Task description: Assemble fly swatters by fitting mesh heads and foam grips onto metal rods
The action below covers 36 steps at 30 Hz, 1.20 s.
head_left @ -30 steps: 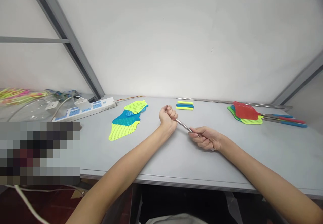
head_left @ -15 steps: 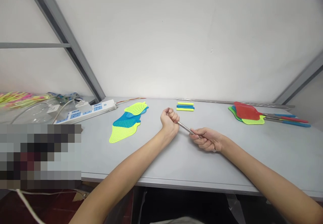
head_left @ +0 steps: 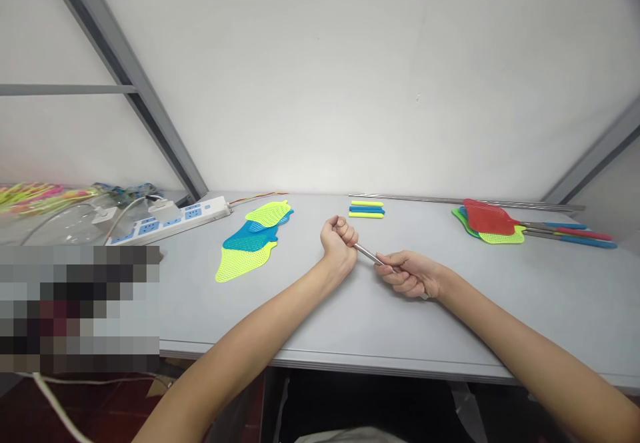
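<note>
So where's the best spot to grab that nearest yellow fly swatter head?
Probably by the narrow neck of the yellow fly swatter head, pinched from the right: it juts out that way, while the rest lies flat on the table, its far edge overlapping a blue head.

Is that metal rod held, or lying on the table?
The metal rod is held: the left hand is closed around it, and the right hand grips it farther along.
</note>
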Each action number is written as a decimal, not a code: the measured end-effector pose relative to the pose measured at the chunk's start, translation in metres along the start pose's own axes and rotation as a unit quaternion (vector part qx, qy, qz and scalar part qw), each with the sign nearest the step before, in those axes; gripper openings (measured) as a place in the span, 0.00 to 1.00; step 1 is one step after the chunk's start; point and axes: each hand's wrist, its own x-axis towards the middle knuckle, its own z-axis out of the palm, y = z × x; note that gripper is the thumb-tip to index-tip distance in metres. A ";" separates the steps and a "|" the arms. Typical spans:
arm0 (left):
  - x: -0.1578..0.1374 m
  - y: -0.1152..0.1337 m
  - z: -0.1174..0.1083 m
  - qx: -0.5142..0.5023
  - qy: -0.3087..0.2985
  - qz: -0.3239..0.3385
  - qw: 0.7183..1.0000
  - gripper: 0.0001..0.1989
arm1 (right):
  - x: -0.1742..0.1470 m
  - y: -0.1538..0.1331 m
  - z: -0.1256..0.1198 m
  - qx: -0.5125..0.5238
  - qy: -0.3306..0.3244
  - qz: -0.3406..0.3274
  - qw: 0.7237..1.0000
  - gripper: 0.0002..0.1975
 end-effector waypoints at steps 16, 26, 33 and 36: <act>0.005 0.021 0.015 0.069 -0.131 -0.093 0.985 0.12 | -0.005 -0.006 0.010 0.038 0.003 -0.085 0.996 0.15; -0.002 -0.003 0.005 0.188 -0.120 -0.025 0.974 0.12 | 0.002 0.000 0.017 0.053 0.035 -0.121 0.991 0.14; -0.002 -0.015 -0.006 0.213 -0.101 0.007 0.972 0.13 | 0.007 0.006 0.017 0.062 0.072 -0.124 0.988 0.14; -0.001 -0.017 -0.009 0.217 -0.104 0.012 0.971 0.13 | 0.007 0.007 0.016 0.064 0.079 -0.123 0.987 0.13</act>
